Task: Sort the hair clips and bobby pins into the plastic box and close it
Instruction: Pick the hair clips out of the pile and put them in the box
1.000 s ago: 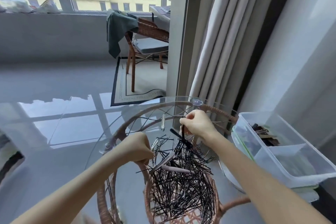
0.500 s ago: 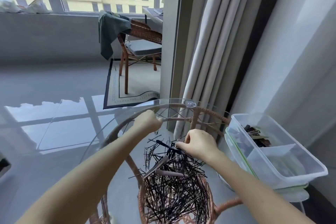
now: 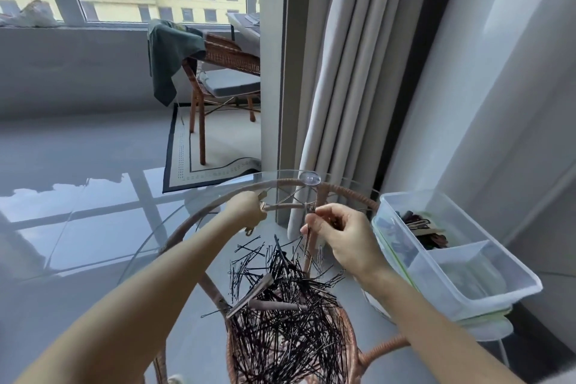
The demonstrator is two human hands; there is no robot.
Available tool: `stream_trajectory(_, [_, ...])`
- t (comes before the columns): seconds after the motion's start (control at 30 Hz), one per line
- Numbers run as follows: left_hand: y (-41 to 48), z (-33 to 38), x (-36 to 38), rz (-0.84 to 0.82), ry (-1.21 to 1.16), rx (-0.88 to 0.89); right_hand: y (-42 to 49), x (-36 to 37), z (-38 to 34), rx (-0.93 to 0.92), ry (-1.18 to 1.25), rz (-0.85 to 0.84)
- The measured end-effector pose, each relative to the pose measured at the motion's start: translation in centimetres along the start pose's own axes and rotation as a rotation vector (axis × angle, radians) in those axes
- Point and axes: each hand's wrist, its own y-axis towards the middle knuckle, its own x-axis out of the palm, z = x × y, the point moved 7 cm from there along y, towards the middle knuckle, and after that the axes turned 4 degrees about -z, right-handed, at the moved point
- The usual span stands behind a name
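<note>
Bobby pins (image 3: 290,321) lie in a dense black tangle on the glass table (image 3: 187,259), close in front of the person, with two longer hair clips (image 3: 249,295) resting across the heap's near-left part. Just beyond the heap, the right hand (image 3: 343,238) pinches a thin pin (image 3: 307,248) between thumb and forefinger; the pin hangs nearly upright, its long axis pointing down toward the pile. The left hand (image 3: 246,210) sits farther out over the table, its fingers curled round what look like small clips (image 3: 261,196) whose brassy ends poke out; exactly what it holds is hard to tell. The plastic box (image 3: 467,287) stands open at the table's right edge, on top of its green-rimmed lid (image 3: 492,323), just to the right of the right hand and well apart from the left. Its far compartment holds brown clips (image 3: 420,232), while the near one looks bare. The right hand is therefore the nearer one, and a short sideways carry to the right would probably bring the pin over the box.
</note>
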Motion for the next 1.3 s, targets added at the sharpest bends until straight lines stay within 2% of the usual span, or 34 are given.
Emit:
stream_trajectory(0.1, [-0.8,2.3,-1.1,-0.047,-0.222,0.061,-0.9,-2.5,-0.3,-0.001,0.286,0.132])
stream_trajectory(0.17, [-1.4,5.4,-1.3,-0.133,-0.492,0.084,-1.5,-6.0,-0.3,0.0,0.252,0.301])
stream_trajectory(0.23, [-2.3,10.2,-1.2,-0.248,-0.739,0.133,-2.1,-11.0,0.2,0.046,0.18,0.547])
stream_trajectory(0.3, [-3.6,15.8,-0.4,-0.424,-0.97,0.15,-2.5,-15.6,1.5,0.175,0.235,0.739])
stream_trajectory(0.33, [-4.1,18.4,0.1,-0.502,-1.043,0.14,-2.4,-17.1,2.3,0.263,0.283,0.771])
stream_trajectory(0.4, [-4.6,22.5,1.0,-0.553,-1.004,0.151,-1.7,-18.3,4.2,0.434,0.345,0.699])
stream_trajectory(0.5, [-4.6,26.0,1.6,-0.395,-0.699,0.225,-0.6,-17.8,5.7,0.609,0.265,0.457])
stream_trajectory(0.63, [-4.2,26.3,2.5,-0.42,-0.416,0.192,0.1,-18.1,5.0,0.666,0.238,0.311])
stream_trajectory(0.73, [-4.0,24.8,1.3,-0.411,-0.391,0.252,-0.2,-18.7,4.4,0.697,0.156,0.305])
stream_trajectory(0.8, [-4.1,23.5,-0.1,-0.3,-0.45,0.225,-0.4,-19.0,3.5,0.623,0.009,0.336])
stream_trajectory(0.83, [-4.2,22.9,-0.7,-0.255,-0.495,0.205,-0.5,-19.0,2.7,0.548,-0.156,0.355])
stream_trajectory(0.9, [-4.0,20.9,-1.7,-0.233,-0.485,0.256,-1.0,-17.9,0.4,0.384,-0.648,0.34])
stream_trajectory(0.97, [-5.1,16.8,-2.4,-0.268,-0.43,0.262,-1.9,-15.0,-1.7,0.236,-0.93,0.318])
stream_trajectory(1.03, [-5.9,12.4,-2.5,-0.249,-0.298,0.269,-2.4,-10.9,-3.2,0.078,-0.914,0.227])
stream_trajectory(1.17, [-8.7,4.9,-1.6,-0.138,0.0,0.214,-3.1,-0.5,-3.5,-0.098,-0.72,-0.224])
stream_trajectory(1.3, [-11.6,0.5,1.5,-0.175,0.139,0.15,-2.9,6.1,-2.2,-0.214,-0.88,-0.438])
